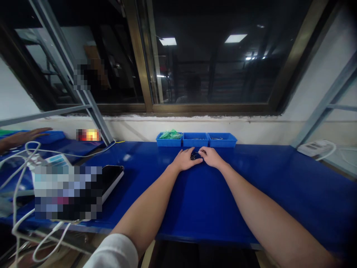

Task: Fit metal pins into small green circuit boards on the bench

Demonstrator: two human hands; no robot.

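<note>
fingers of the left hand (186,160) stand wide, the thumb well apart from the rest, in a curve around a few small dark parts (193,157) on the blue table (195,208). the right hand (213,158) faces it from the other side, its fingertips narrow and bunched just beside the same parts; whether they pinch one i cannot tell, as the pieces are tiny and partly covered. the parts lie near the middle of the table's far edge. the left hand seems curved that way to pen the loose pieces in, leaving the right fingertips free to handle them.

just beyond, three bins stand side by side along the far edge: the left bin (169,143) holds a green bag (171,134), while the middle bin (195,142) and right bin (223,143) hold small bits, probably kept there for easy reach. toward the left edge lies what looks like a phone (114,173), partly blurred, perhaps set there out of the arms' way. past that edge, a co-worker's hand (28,137) stretches toward a blue tray (54,137).
</note>
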